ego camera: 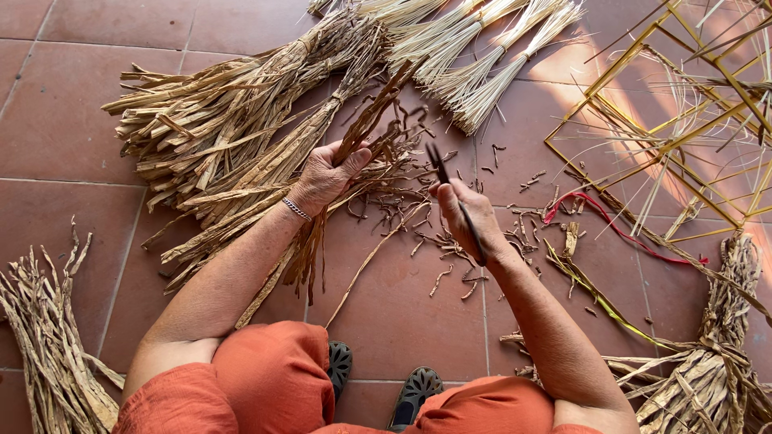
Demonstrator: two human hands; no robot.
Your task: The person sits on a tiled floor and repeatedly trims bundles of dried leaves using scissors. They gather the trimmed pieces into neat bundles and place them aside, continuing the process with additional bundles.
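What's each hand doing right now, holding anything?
Left hand: closed around a bunch of dried leaf strips.
Right hand: closed on a thin dark tool, possibly scissors; cannot tell for sure.

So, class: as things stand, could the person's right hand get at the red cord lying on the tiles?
Probably yes, but not freely. The red cord lies on open floor just beyond the right hand, with only small scraps between. That hand already grips a dark thin tool, so its fingers are occupied.
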